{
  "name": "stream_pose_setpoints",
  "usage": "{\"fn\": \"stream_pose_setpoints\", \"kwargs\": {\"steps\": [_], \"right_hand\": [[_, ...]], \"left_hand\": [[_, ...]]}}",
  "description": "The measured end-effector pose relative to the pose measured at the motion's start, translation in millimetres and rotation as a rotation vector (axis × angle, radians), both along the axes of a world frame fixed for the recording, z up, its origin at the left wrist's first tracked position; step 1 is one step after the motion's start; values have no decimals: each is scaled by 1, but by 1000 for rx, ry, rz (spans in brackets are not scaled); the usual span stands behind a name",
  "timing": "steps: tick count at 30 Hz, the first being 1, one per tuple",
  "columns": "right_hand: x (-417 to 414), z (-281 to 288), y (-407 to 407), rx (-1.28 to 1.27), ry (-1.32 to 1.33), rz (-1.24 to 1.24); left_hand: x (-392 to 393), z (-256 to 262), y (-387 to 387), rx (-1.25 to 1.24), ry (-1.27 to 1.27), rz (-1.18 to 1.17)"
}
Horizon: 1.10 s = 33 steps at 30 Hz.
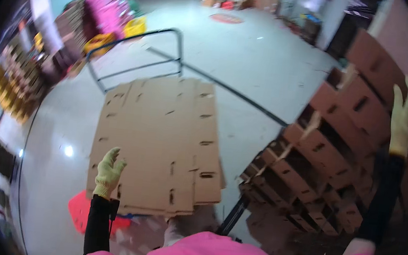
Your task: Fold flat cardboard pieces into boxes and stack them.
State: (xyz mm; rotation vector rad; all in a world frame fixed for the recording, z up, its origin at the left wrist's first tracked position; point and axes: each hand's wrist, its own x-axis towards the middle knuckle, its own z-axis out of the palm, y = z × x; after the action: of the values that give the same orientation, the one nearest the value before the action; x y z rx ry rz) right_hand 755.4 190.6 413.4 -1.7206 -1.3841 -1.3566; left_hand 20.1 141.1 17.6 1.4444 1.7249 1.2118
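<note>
In a pale knitted glove, my left hand [108, 174] is over the near left edge of a stack of flattened cardboard cartons [155, 133]. Its fingers are apart and grip nothing; whether it touches the cardboard I cannot tell. The cartons have cut hand slots and lie on a cart with a dark metal push handle [135, 39] at the far end. To the right, my gloved right hand [406, 115] is raised with fingers spread beside the top of a pile of folded-up cardboard boxes [359, 102]. Contact there is unclear.
A dark metal bar [230, 87] crosses beside the cart towards the box pile. Near my left arm is a red plastic object [81, 211], partly hidden. Yellow crates [99, 43], pink stacked goods [106, 9] and a pillar [46, 10] stand at the back left.
</note>
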Motion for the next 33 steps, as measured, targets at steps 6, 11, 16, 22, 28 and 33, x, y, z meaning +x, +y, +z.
{"fn": "stream_pose_setpoints", "kwargs": {"steps": [6, 11, 16, 22, 28, 33], "right_hand": [[-156, -333, 23, -744, 556, 566], [-254, -510, 20, -1187, 1192, 472], [-300, -518, 14, -1217, 1223, 323], [-289, -518, 39, -1206, 1168, 335], [-261, -557, 85, -1122, 1680, 524], [-250, -560, 94, -1128, 1948, 457]], "left_hand": [[-125, -91, -90, -403, 452, 458], [-150, -103, -99, -603, 581, 561], [-166, -108, -74, -675, 382, 477], [-155, -102, -81, -779, 335, 534], [-134, -97, -84, -742, 220, 462], [-136, -67, -72, -888, 145, 462]]}}
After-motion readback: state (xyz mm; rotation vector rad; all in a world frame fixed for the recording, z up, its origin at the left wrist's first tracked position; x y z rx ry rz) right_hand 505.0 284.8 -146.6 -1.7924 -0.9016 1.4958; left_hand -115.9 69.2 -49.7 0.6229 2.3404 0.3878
